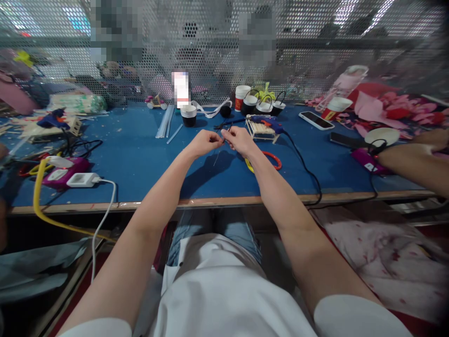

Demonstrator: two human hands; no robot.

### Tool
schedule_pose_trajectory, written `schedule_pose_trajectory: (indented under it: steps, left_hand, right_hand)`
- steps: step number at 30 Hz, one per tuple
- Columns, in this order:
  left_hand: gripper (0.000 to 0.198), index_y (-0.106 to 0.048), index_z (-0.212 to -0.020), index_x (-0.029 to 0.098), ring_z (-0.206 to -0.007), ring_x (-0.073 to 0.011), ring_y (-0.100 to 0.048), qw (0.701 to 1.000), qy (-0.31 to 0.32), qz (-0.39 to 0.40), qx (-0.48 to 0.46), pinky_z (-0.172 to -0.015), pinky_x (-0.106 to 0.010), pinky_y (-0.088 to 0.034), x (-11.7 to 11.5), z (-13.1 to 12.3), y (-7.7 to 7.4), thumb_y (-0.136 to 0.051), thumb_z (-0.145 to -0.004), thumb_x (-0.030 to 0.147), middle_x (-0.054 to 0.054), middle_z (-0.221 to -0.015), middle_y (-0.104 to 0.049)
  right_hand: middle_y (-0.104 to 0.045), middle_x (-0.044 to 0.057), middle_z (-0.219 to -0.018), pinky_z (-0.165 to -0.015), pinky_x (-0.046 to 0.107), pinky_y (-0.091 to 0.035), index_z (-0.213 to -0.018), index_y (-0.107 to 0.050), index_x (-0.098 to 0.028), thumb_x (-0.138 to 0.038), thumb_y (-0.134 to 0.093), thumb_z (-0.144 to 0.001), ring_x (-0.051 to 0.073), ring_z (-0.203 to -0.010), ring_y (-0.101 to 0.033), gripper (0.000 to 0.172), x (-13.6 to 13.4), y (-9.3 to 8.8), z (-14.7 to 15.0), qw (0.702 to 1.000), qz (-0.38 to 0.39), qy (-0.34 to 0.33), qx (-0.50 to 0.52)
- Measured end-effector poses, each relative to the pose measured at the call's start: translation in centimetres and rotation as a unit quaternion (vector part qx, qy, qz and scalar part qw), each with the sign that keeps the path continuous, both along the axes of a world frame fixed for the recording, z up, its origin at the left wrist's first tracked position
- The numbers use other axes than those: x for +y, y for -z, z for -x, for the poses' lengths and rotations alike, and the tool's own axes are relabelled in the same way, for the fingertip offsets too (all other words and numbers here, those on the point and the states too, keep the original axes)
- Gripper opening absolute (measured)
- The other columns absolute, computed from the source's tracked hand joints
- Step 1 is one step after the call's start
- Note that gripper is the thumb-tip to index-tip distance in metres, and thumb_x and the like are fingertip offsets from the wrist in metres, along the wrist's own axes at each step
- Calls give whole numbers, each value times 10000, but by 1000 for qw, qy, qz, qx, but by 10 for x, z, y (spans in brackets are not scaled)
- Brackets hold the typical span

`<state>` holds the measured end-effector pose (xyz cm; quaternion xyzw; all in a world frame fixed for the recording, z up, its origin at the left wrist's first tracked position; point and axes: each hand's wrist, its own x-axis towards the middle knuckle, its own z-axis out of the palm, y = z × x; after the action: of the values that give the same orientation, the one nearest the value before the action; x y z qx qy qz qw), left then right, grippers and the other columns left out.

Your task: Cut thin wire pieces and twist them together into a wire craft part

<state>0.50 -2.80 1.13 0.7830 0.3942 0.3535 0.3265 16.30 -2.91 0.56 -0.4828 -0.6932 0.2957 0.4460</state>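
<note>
My left hand (209, 142) and my right hand (237, 139) meet above the middle of the blue table, both closed in a pinch. Between the fingertips is something small and dark that I cannot make out. A thin pale strand (215, 160) hangs below them. Just behind the fingers lies a dark slender tool (220, 126), partly hidden. A blue glue gun (271, 123) with an orange trigger rests on a small rack of wooden sticks (261, 135), right of my right hand. Scissors (275, 159) with red and yellow handles lie partly under my right forearm.
Clear glue sticks (164, 122) and a paper cup (189, 115) stand left of centre. Several cups with black handles (264, 105) line the mesh screen. A phone (316, 120) lies right, near pink petals (375, 110) and another person's arm (414, 161). A purple power strip (66, 173) sits left.
</note>
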Motion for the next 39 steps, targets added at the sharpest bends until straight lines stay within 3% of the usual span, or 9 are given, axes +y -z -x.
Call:
schedule_pose_trajectory:
  steps: [6,12,32,39]
  left_hand:
    - [174,-659,-717,99,-591,-106,-517,993,-38,-86,76,-558,-216,-377,4,-2,4,-549,-674,227,-43,-662,-635]
    - [173,-671,-732,115,-618,-118,-532,982,-65,-139,115,-567,-222,-379,4,-5,5,-547,-685,227,-50,-701,-652]
    - [187,-668,-712,117,-603,-126,-518,986,-86,-89,108,-551,-228,-357,-2,-7,2,-526,-667,229,-48,-671,-636]
    - [208,-586,-605,125,-517,-88,-422,995,-86,-50,33,-488,-221,-295,1,-10,9,-595,-654,327,-8,-549,-529]
  right_hand:
    - [-395,-34,-473,-454,227,-277,-556,-387,-190,-429,-529,-805,89,-467,-387,373,1,-1,-1,997,-44,33,-58]
    - [-400,-32,-488,-470,232,-273,-540,-384,-186,-430,-528,-802,86,-481,-374,387,6,3,-2,996,-41,43,-65]
    - [-415,-16,-506,-534,253,-271,-524,-391,-191,-369,-523,-806,119,-546,-396,359,2,-3,0,985,-81,80,-131]
    - [-409,-25,-493,-510,248,-269,-521,-396,-186,-384,-556,-793,105,-520,-391,372,2,-2,1,988,-82,81,-106]
